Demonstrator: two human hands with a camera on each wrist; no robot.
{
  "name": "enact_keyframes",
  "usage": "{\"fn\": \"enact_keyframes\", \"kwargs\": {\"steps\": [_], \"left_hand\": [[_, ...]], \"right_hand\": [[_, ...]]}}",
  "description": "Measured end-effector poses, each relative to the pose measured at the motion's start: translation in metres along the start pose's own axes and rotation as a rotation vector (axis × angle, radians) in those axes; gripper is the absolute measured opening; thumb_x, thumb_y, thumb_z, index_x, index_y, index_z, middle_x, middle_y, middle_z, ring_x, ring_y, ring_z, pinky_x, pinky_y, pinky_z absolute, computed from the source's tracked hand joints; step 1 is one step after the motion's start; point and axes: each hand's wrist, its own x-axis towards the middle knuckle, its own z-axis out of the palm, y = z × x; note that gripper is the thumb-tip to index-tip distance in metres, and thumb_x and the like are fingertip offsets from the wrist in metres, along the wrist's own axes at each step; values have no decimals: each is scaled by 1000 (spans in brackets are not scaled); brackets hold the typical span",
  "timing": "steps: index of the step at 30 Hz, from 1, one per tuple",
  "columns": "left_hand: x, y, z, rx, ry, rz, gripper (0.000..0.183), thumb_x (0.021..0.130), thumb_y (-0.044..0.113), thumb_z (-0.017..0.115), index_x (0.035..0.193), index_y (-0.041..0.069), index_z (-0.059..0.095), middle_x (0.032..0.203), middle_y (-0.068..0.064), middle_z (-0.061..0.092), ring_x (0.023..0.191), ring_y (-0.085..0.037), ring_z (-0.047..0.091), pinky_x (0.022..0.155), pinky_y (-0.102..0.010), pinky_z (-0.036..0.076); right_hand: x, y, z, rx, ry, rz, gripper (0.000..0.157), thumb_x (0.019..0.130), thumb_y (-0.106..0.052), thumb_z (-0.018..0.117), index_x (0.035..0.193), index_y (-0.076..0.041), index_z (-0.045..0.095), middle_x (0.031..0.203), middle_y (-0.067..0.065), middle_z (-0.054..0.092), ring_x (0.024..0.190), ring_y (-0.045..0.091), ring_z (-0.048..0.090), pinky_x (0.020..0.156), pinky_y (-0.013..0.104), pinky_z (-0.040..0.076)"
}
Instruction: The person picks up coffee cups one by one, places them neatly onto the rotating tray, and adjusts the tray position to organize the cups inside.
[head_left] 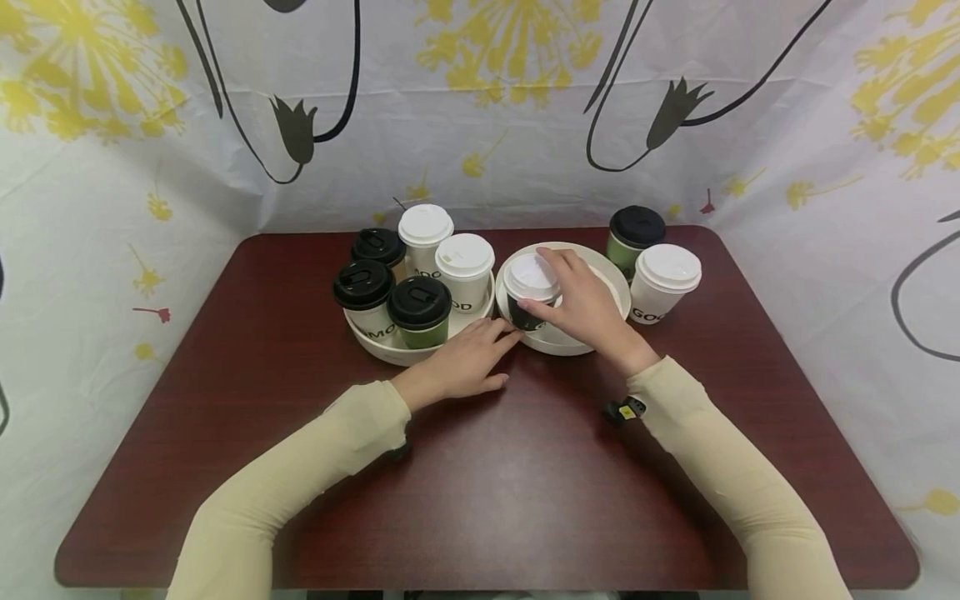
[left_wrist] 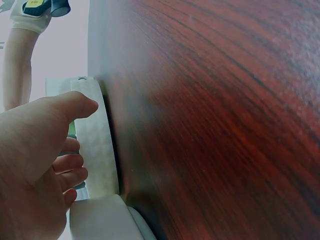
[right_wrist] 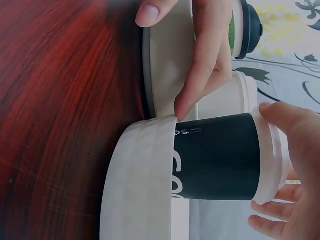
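A black paper cup with a white lid (right_wrist: pixel 217 157) stands within the right-hand white round tray (head_left: pixel 558 345), near its left side. My right hand (head_left: pixel 588 304) holds this cup by the lid, thumb on one side and fingers on the other. My left hand (head_left: pixel 468 358) lies where the two trays meet, fingers extended, with a fingertip at the right tray's rim in the right wrist view. Next to it, the left white round tray (head_left: pixel 397 357) carries several lidded cups, among them a green cup with a black lid (head_left: pixel 422 312) and a white cup with a white lid (head_left: pixel 465 271).
Beyond the right tray's right side are a green cup with a black lid (head_left: pixel 636 237) and a white cup with a white lid (head_left: pixel 663 283). Everything stands on a dark red wooden table (head_left: pixel 510 500). A patterned cloth (head_left: pixel 465 183) hangs behind and beside it.
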Motion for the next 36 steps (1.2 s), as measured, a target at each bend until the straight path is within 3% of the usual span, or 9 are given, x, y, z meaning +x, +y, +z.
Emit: {"fn": "enact_keyframes", "kwargs": {"steps": [8,15,24,29,36], "left_hand": [[-1,1,-1,-8,-1,1,69,88,36,69,146,6,45,139,-11,48,131,-28,48,117,-39,33],[0,1,0,-8,-7,-4,71,89,36,69,148,7,43,140,-11,47,132,-27,47,118,-38,32],[0,0,1,-10,-8,-8,73,89,37,69,149,7,41,141,-10,46,131,-26,47,118,-38,33],[0,0,0,-14,-5,-12,74,89,37,69,150,7,40,141,-11,46,132,-27,47,118,-39,33],[0,2,1,-14,-20,-25,76,89,38,69,151,7,37,143,-11,45,133,-27,46,119,-38,31]], "right_hand": [[-3,2,3,7,3,-18,90,82,-50,76,151,-8,36,148,19,45,137,36,45,111,51,41],[-20,11,-1,-14,63,-64,101,78,-46,81,156,-10,27,154,19,38,141,37,40,113,53,38],[-63,34,-4,-99,90,-118,81,85,-36,76,151,-9,38,147,21,45,134,36,47,107,55,42],[-83,48,-4,-142,25,-116,70,86,-31,74,144,-4,46,142,19,50,129,36,49,108,53,41],[-105,73,-7,-230,-123,-47,79,86,-34,74,149,-1,39,150,25,40,136,45,41,110,61,36]]}}
